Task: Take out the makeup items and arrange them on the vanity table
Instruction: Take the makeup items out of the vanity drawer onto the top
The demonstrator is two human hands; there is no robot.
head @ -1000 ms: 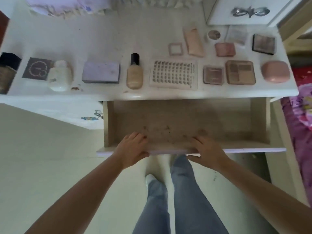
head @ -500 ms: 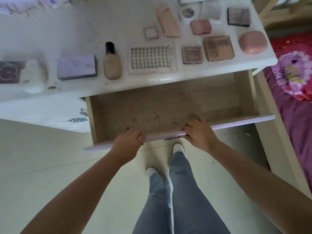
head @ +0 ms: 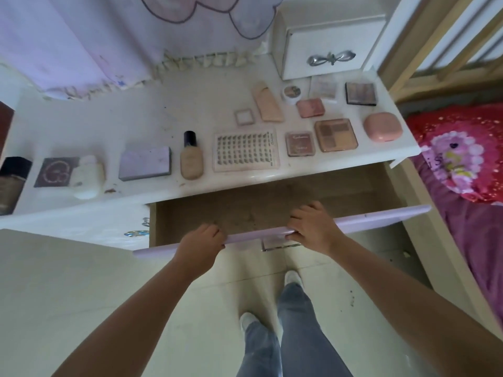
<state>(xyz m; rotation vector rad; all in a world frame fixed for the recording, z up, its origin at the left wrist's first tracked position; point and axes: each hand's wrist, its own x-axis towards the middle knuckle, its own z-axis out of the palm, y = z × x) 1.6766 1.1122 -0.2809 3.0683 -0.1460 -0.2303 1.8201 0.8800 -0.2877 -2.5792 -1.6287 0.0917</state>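
Left hand (head: 202,242) and right hand (head: 313,229) curl over the drawer front (head: 381,219); the drawer appears empty, makeup items (head: 336,135) lying arranged on the desk (head: 163,115). Push evenly, with fingers clear of the desk edge.

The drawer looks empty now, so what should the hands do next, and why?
Probably push the drawer shut. Its visible bottom is bare, the makeup lies in rows on the table, and the left hand and right hand both grip the drawer's front edge.
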